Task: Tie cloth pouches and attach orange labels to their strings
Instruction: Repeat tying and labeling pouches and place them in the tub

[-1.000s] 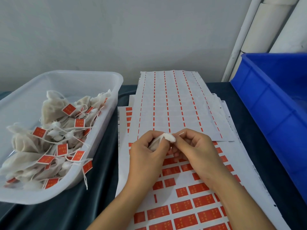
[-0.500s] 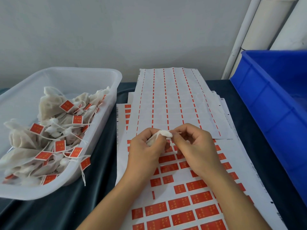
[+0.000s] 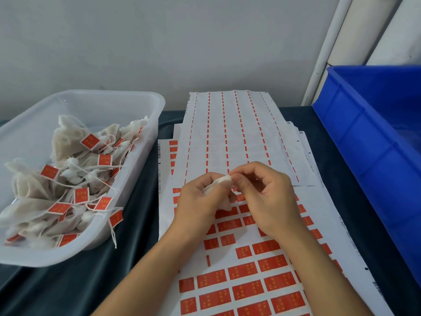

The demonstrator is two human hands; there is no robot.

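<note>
Compared with 1 s ago: both hands slightly higher over the sheets, pouch neck turned more toward the right hand. Little else moved; bin contents and sheets unchanged.

Left hand (image 3: 202,199) curled around a small cloth pouch (image 3: 219,181), grip clenched on its body, gathered white neck poking out between thumb and forefinger. Right hand (image 3: 265,192) meeting it at the neck, fingertips (image 3: 235,173) pinched on the tip or on the string there; string itself too fine to make out. Pouch held in the air, just above the label sheet (image 3: 246,281), near the middle of the table (image 3: 95,281).

Reading: tying stage, neck being cinched or knotted. No label on this pouch yet, so the sticking step is probably next.

Materials:
- Pouch: thin off-white woven cloth, soft, crumpled, bunched to a puff at the neck.
- Orange labels (image 3: 274,263): flat glossy rectangles with small gold print, in rows on white backing paper; several gaps where labels are gone.
- Upper sheets (image 3: 230,133): spent backing, only narrow orange strips left in dashed columns.
- Clear bin (image 3: 145,103) at left: translucent plastic, rounded corners, heaped with finished pouches (image 3: 68,142), each with a white string and folded orange tag.
- Blue crate (image 3: 369,137) at right: rigid ribbed plastic, inside not visible.
- Table cover: dark teal cloth, slightly wrinkled.
</note>
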